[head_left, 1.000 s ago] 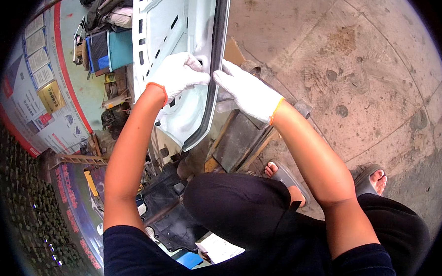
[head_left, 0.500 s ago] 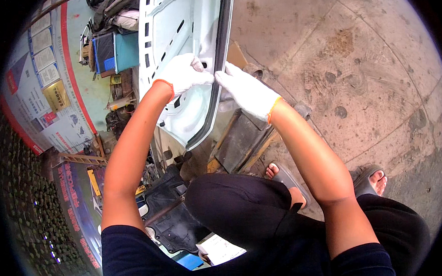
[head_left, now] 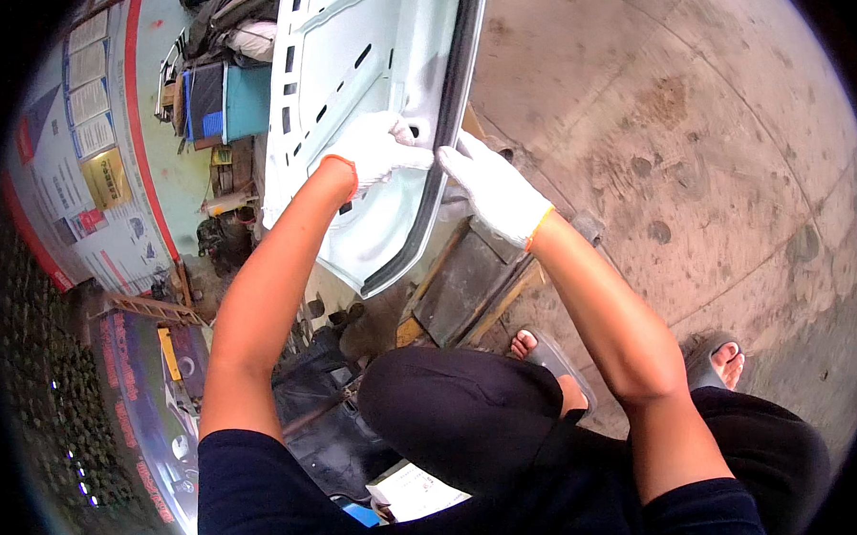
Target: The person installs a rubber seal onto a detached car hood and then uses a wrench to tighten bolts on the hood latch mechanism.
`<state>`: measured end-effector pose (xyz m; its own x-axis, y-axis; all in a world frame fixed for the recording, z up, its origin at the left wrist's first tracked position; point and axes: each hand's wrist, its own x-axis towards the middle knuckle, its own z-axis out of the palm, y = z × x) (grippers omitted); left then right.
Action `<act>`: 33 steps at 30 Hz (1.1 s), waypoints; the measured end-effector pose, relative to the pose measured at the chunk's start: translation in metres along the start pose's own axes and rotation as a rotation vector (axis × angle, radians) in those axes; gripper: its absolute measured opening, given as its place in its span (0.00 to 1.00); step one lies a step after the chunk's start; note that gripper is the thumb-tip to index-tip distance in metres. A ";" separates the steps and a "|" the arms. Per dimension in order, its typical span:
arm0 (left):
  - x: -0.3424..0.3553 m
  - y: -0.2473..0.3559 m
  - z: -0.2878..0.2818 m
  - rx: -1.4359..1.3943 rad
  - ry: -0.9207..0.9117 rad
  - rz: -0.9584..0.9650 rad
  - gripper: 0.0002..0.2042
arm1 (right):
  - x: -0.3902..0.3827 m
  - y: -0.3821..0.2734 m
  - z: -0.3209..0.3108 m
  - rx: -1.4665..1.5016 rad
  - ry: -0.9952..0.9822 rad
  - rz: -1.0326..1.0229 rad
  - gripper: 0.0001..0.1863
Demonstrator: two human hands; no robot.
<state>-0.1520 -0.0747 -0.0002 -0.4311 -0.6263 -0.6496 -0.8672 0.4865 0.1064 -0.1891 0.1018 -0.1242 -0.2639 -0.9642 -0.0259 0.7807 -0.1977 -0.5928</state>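
Note:
A pale blue-white vehicle door panel with slots and holes stands ahead of me, a black rubber seal running along its right edge. My left hand, in a white glove with an orange cuff, is closed over the panel's inner side. Its fingers curl in and its thumb reaches to the seal; whatever they hold is hidden. From the outer side, my gloved right hand meets the same stretch of seal, fingers pressed together and fingertips on it. The two hands nearly touch across the seal.
Below the panel is a dark, yellow-edged stand. A teal box and piled items sit by the posted wall board at left. Black sheeting and a white box lie beside my knee. Stained concrete floor spreads right.
The panel and both hands appear slightly farther right and lower in the view. Both hands keep the same place on the seal, with little change in their grip.

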 end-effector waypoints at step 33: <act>-0.027 -0.043 0.019 -0.531 -0.040 -0.004 0.13 | -0.002 -0.003 0.015 0.132 -0.010 0.164 0.34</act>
<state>-0.0987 -0.0669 -0.0014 -0.4267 -0.5984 -0.6781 -0.8800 0.1019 0.4638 -0.1824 0.1018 -0.1099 -0.1220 -0.9869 -0.1052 0.8802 -0.0586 -0.4711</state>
